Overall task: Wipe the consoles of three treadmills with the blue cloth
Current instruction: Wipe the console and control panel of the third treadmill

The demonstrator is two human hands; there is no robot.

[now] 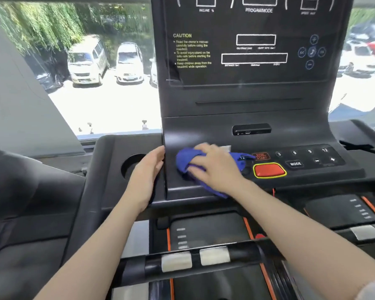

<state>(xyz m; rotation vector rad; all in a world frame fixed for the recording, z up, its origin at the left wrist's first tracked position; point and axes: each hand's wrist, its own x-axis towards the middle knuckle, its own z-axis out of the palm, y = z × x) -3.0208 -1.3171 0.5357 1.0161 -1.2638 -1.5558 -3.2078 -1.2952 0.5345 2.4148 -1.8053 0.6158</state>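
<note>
Head view: right hand point(214, 164) curled over crumpled blue cloth point(185, 162) on console point(247, 100) marked "CAUTION", "MODE"; left hand point(148, 169) flat, fingers straight.

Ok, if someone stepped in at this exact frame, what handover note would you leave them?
Right hand: pressing the blue cloth on the left part of the console's lower panel, beside the red stop button.
Left hand: open, resting against the console's left edge, next to the cup holder.
Done: cannot tell from this view how much of this console has been wiped.
Left: the keypad on the right and the upright display panel look not yet reached. Another treadmill stands to the left; its state is unknown.
</note>
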